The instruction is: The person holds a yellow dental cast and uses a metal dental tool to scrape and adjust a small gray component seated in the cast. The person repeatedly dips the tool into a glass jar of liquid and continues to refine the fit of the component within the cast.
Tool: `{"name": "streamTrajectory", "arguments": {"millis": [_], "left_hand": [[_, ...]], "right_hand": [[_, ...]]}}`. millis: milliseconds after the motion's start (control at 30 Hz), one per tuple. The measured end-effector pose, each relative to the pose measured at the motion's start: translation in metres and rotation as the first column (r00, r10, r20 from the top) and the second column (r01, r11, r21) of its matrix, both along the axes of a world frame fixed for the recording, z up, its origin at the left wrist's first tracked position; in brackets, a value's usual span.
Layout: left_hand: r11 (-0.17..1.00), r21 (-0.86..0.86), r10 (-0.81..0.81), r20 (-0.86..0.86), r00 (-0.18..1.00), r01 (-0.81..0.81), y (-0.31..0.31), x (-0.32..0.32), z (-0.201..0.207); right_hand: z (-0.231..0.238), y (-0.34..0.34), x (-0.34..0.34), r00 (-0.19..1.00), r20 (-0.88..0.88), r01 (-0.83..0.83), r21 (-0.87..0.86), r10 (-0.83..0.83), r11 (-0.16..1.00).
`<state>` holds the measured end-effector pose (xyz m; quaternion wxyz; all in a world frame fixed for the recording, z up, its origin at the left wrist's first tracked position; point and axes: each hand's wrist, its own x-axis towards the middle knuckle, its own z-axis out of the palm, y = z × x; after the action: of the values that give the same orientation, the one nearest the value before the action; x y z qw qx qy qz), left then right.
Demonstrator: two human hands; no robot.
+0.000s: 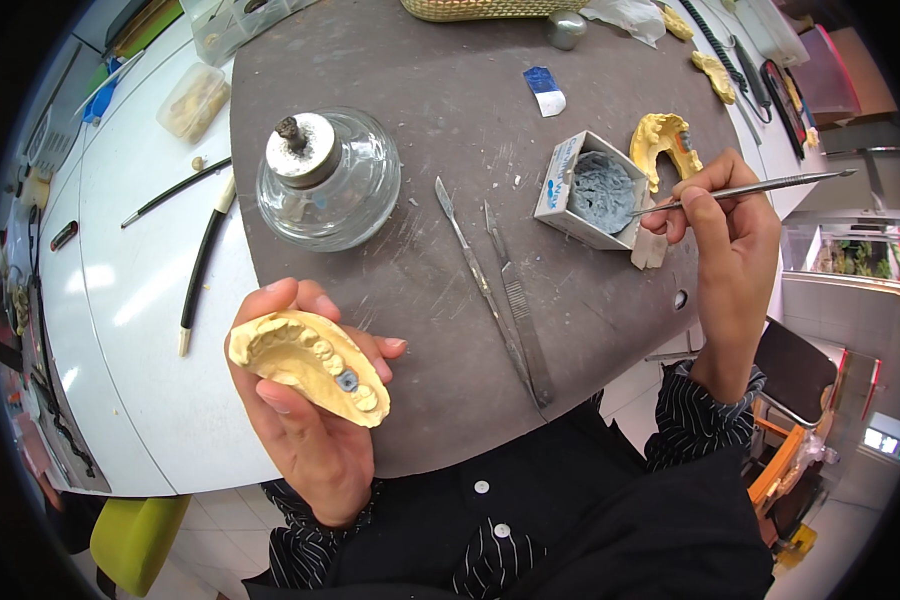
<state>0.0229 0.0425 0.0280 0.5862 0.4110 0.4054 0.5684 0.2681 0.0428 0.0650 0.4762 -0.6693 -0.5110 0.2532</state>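
Note:
My left hand [305,420] holds a yellow plaster dental cast [305,362] with a row of teeth; one tooth spot is filled with grey material. My right hand [725,225] grips a thin metal carving instrument [760,187] like a pen. Its tip reaches into a small white box of grey wax [592,190] on the dark round mat [450,230]. A second yellow dental cast [665,140] lies just behind the box, close to my right fingers.
A glass spirit lamp [327,178] stands on the mat's left. Two metal hand tools [500,290] lie in the middle. Black-handled tools [202,262] rest on the white table [130,300]. Plastic containers, more casts and a woven basket line the far edge.

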Motion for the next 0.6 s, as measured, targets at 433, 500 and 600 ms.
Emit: {"name": "streamTrajectory", "arguments": {"millis": [433,500,600], "left_hand": [[1.0,0.007,-0.012,0.0,1.0,0.012,0.0,-0.001,0.0],[1.0,0.006,-0.022,-0.002,1.0,0.022,0.0,0.0,0.0],[1.0,0.013,-0.018,-0.002,1.0,0.018,0.001,0.001,0.0]], "right_hand": [[-0.005,0.005,0.007,0.969,-0.249,-0.035,-0.11,0.006,0.993],[-0.008,0.005,0.011,0.948,-0.32,-0.049,-0.109,0.012,0.993],[-0.005,0.002,0.01,0.91,-0.412,-0.071,-0.033,0.051,0.997]]}}
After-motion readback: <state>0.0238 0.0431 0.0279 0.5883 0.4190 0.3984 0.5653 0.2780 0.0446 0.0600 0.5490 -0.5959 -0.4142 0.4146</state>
